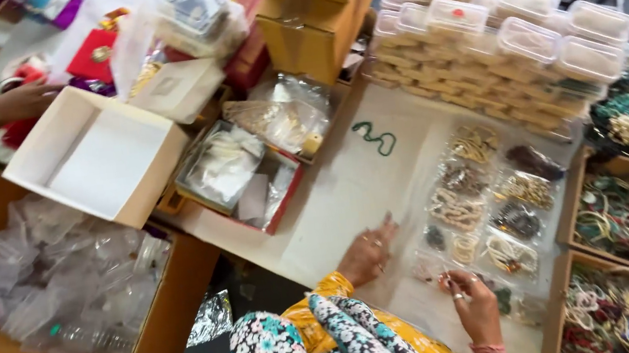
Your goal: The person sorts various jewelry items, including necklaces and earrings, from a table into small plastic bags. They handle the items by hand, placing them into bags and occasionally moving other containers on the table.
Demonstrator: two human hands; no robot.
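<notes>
- Clear packets of jewellery (489, 210) lie in loose rows on the pale table (334, 198), right of centre in the frame; the nearest ones sit just beside both hands.
- The left hand (367, 252) rests flat on the tabletop at lower centre, fingers spread and pointing up the frame, gripping nothing; the closest packet lies just right of its fingertips.
- The right hand (472, 297), lower right of centre, has its fingers curled together over a small packet at the bottom of the rows; whether it actually pinches it cannot be told.
- The packets are glossy, crinkled plastic holding beaded gold, white and dark pieces; a green bead string (374, 138) lies in a loop alone, above the left hand.
- Stacked lidded plastic boxes (507, 38) on tan cartons crowd the upper right; open cartons of bangles (620, 225) line the right edge.
- An open white box (97, 152) sits at upper left, a brown carton of empty clear bags (53, 284) at lower left.
- Bare tabletop stretches between the left hand and the green string.
- Another person's hand (25, 101) shows at the far upper left.
</notes>
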